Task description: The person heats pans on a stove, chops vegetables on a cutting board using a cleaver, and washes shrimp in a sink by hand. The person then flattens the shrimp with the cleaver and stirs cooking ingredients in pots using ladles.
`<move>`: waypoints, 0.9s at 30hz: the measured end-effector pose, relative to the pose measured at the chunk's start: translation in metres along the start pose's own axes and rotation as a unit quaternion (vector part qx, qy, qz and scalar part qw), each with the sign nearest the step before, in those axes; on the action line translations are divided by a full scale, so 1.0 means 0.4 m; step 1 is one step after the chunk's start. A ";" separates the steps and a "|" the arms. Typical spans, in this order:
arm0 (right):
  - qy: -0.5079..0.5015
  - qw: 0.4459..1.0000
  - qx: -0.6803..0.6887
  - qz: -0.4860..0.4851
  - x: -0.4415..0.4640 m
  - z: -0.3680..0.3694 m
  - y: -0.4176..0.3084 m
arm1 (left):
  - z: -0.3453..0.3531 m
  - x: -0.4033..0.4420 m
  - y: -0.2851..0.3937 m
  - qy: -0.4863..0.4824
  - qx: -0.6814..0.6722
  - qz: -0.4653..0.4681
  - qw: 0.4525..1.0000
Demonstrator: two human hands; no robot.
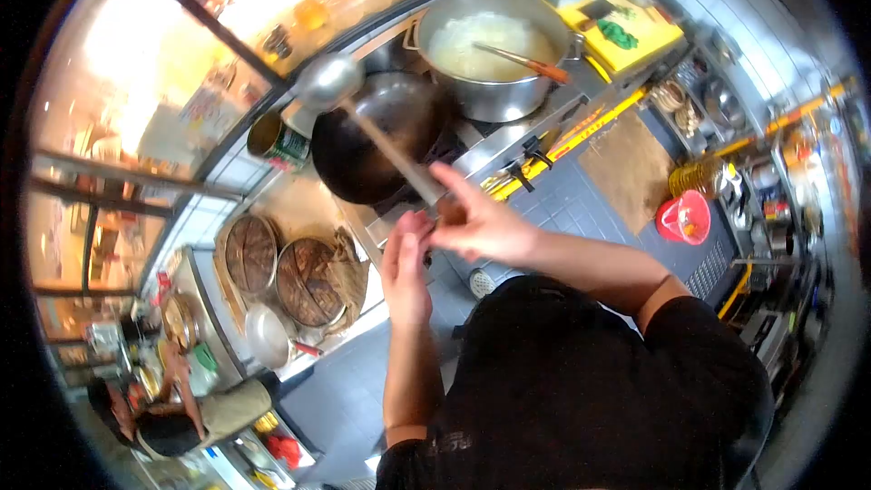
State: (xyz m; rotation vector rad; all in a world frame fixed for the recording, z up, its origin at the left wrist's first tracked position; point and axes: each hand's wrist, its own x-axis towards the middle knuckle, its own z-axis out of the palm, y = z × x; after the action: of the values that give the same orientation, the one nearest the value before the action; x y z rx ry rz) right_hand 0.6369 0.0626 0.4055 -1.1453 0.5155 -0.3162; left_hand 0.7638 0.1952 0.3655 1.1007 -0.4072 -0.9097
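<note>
A long-handled ladle is raised over the stove, its round metal bowl above the left rim of the dark wok. My right hand is closed around the handle's near end, with its index finger stretched along the shaft. Close against it is my left hand, its fingers bent together by the handle's end; whatever is between them is hidden. Behind the wok, a large pot contains pale, cloudy liquid, and a wooden-handled utensil rests across its rim.
Left of the wok are an open can, two round dark-topped containers and a white pan. A yellow cutting board with greens lies beyond the pot. A red bucket stands right. Another person's arm reaches in lower left.
</note>
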 end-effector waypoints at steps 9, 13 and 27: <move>-0.145 0.915 -0.325 -0.189 -0.059 -0.053 0.198 | -0.135 0.029 0.025 0.097 0.266 -0.140 0.949; 0.032 0.852 -0.521 -0.032 -0.201 -0.391 0.400 | -0.333 0.079 -0.037 0.070 0.700 0.170 0.690; 0.189 0.812 -0.305 0.461 -0.865 -1.011 0.836 | -0.477 0.243 -0.144 0.180 0.727 0.059 0.660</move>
State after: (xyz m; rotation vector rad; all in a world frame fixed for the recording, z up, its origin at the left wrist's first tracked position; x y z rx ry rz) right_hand 0.1204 0.0467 0.0478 -1.2968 1.5349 0.5308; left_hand 0.9280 0.2205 0.2184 2.6289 -0.9070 -0.0139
